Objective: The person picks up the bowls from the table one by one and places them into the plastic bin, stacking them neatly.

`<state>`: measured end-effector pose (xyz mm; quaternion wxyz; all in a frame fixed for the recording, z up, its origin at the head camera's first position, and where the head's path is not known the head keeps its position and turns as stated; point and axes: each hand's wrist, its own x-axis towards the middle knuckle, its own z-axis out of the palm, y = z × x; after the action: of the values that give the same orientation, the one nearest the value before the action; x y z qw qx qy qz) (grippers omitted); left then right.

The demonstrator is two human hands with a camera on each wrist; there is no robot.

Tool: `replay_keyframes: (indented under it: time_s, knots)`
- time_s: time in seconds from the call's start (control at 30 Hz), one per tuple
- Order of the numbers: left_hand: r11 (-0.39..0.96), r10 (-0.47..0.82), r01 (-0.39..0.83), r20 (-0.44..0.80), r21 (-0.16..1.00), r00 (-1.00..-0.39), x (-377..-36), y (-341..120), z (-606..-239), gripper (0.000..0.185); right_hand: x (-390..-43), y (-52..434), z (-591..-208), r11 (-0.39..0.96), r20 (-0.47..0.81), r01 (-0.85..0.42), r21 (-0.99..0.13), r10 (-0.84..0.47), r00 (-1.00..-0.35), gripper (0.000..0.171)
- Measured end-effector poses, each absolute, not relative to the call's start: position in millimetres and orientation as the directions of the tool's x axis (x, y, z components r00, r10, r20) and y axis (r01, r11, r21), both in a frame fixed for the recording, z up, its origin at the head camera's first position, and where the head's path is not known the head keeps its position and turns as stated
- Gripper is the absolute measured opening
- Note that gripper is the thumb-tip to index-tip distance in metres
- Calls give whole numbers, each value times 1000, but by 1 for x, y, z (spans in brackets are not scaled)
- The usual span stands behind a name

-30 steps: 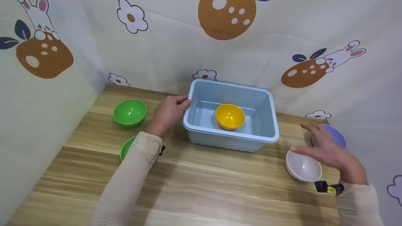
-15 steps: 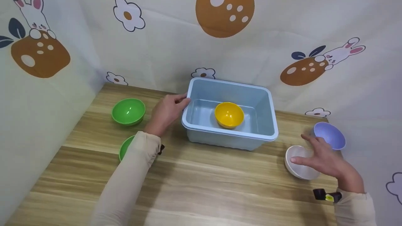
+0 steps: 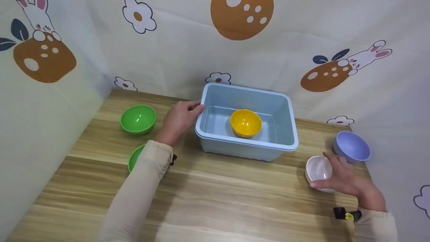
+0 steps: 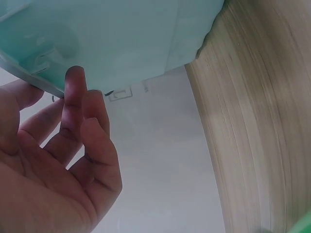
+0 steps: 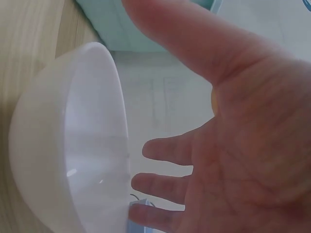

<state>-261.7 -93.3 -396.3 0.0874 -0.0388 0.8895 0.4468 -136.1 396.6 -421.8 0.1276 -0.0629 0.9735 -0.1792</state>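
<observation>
My counter is light wood-grain board, filling the lower half of the frame and running back to the printed cloth walls. On it, at centre, stands a pale blue tub (a yellow bowl sits inside it). At left lie two green bowls: one further back, the other half hidden behind my sleeve. At right stand a white bowl and, just behind it, a lilac bowl.

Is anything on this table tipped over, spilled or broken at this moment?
Only the white bowl is askew: the right hand grips it, tilted on its side. The yellow bowl sits upright in the blue bin. Nothing looks spilled or broken.
</observation>
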Motion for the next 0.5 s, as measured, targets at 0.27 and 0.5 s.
replay_keyframes:
  time_s: [0.27,0.5]
  knots:
    - [602,16,-106,-145,791,-989,-260,-95,-398,48,-135,399,-431,917,-214,-91,-388,-186,-959,124]
    - [593,4,-135,-170,794,-985,-261,-93,-398,49,-133,400,-436,911,-224,-81,-405,-185,-957,127]
